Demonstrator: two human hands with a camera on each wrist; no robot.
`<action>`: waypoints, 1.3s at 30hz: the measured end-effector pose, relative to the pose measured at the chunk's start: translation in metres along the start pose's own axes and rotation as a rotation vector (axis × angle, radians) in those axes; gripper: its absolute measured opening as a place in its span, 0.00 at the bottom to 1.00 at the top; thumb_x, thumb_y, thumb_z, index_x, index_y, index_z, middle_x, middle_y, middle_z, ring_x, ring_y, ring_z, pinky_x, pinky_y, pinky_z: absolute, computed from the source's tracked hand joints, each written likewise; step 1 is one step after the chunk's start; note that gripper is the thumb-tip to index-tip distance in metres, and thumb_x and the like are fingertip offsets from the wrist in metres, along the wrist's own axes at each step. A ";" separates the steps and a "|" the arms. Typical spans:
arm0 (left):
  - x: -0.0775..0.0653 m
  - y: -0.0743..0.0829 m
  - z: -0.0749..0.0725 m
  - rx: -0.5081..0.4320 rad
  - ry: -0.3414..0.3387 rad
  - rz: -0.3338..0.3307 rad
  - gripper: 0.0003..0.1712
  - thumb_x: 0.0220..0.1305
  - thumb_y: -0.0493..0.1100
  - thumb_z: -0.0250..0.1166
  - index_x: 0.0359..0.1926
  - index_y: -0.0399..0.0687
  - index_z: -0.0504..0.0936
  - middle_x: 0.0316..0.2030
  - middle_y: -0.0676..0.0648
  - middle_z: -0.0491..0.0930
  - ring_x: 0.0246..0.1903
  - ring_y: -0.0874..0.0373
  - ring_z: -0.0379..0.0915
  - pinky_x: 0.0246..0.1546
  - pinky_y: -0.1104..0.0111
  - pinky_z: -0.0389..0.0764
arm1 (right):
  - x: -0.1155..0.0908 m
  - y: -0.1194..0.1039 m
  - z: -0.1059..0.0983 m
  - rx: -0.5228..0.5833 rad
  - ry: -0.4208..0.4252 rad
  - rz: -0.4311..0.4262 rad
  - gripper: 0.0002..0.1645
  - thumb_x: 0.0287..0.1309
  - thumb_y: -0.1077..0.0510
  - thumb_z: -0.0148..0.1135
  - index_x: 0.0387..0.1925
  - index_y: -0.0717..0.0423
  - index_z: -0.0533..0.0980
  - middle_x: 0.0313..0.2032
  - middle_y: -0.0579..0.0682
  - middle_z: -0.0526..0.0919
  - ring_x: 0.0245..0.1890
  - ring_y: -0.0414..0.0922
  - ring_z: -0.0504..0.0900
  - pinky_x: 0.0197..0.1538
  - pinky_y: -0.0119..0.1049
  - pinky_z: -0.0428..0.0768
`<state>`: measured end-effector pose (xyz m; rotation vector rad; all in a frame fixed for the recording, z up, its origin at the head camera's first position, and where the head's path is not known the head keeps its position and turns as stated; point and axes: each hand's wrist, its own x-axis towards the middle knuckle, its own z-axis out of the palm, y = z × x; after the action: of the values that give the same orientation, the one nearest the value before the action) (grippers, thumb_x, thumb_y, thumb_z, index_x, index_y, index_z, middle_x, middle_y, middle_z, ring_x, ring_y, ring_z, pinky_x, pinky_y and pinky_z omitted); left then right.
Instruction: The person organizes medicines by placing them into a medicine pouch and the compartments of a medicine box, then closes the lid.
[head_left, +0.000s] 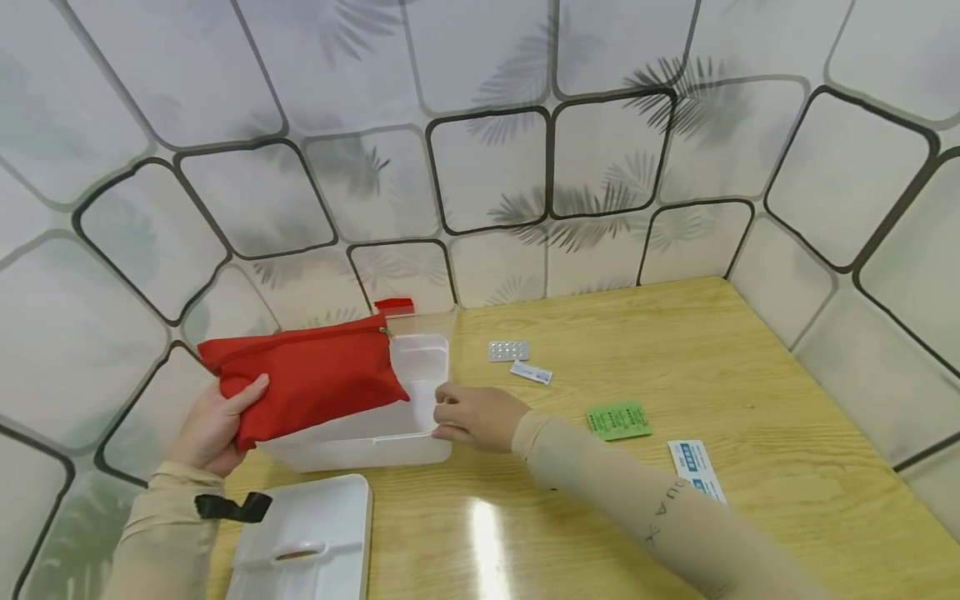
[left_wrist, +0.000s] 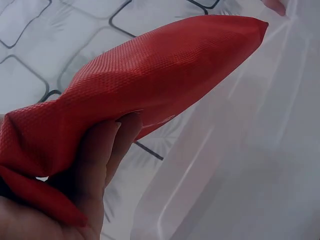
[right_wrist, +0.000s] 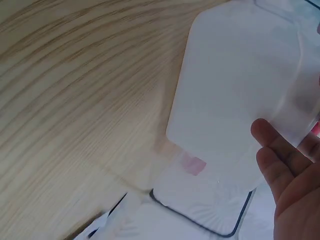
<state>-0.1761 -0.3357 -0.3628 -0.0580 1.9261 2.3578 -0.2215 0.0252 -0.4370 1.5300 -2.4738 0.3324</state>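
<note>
My left hand (head_left: 213, 425) grips a red zippered pouch (head_left: 318, 375) by its left end, thumb on top and fingers underneath. The pouch hangs tilted over a translucent white plastic box (head_left: 360, 454) and hides much of its opening. In the left wrist view the fingers curl under the pouch (left_wrist: 165, 65), beside the box wall. At the box's right side, my right hand (head_left: 480, 417) holds the rim with bent fingers. The right wrist view has its fingertips against the outer wall of the box (right_wrist: 225, 80).
A white lid (head_left: 292, 517) with a slotted handle lies in front of the box. A small red piece (head_left: 394, 306) shows at the box's far edge. Rightward on the wooden table lie a silver blister pack (head_left: 508, 351), a small white packet (head_left: 532, 372), a green packet (head_left: 618, 420) and a blue-white packet (head_left: 692, 462).
</note>
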 end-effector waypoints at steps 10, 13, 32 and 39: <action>0.021 -0.014 0.035 0.167 -0.025 -0.105 0.23 0.67 0.45 0.61 0.57 0.56 0.60 0.45 0.51 0.76 0.35 0.58 0.82 0.28 0.66 0.82 | -0.040 0.022 -0.010 0.080 -0.001 0.048 0.14 0.69 0.44 0.50 0.40 0.47 0.76 0.54 0.49 0.73 0.37 0.37 0.77 0.44 0.28 0.77; 0.027 -0.021 0.050 0.196 -0.048 -0.132 0.24 0.67 0.46 0.61 0.57 0.54 0.60 0.45 0.51 0.77 0.35 0.58 0.82 0.29 0.67 0.82 | -0.049 0.023 -0.012 0.100 0.010 0.063 0.12 0.69 0.45 0.51 0.40 0.47 0.76 0.54 0.50 0.73 0.38 0.38 0.78 0.45 0.30 0.78; 0.048 -0.053 0.085 0.967 0.004 -0.178 0.34 0.62 0.53 0.64 0.57 0.33 0.63 0.48 0.38 0.75 0.44 0.48 0.73 0.44 0.60 0.77 | -0.059 0.010 -0.004 0.128 0.108 0.187 0.20 0.68 0.40 0.48 0.37 0.51 0.73 0.57 0.52 0.73 0.33 0.39 0.78 0.37 0.30 0.79; 0.040 -0.054 0.089 1.551 -0.102 -0.147 0.34 0.56 0.51 0.68 0.49 0.25 0.71 0.37 0.36 0.80 0.38 0.41 0.77 0.47 0.50 0.76 | -0.058 0.010 -0.001 0.106 0.109 0.186 0.20 0.68 0.39 0.47 0.38 0.50 0.72 0.58 0.52 0.72 0.38 0.40 0.79 0.41 0.32 0.80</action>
<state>-0.2077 -0.2363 -0.4012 0.0402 2.8687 0.3064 -0.2055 0.0789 -0.4538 1.2832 -2.5527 0.5710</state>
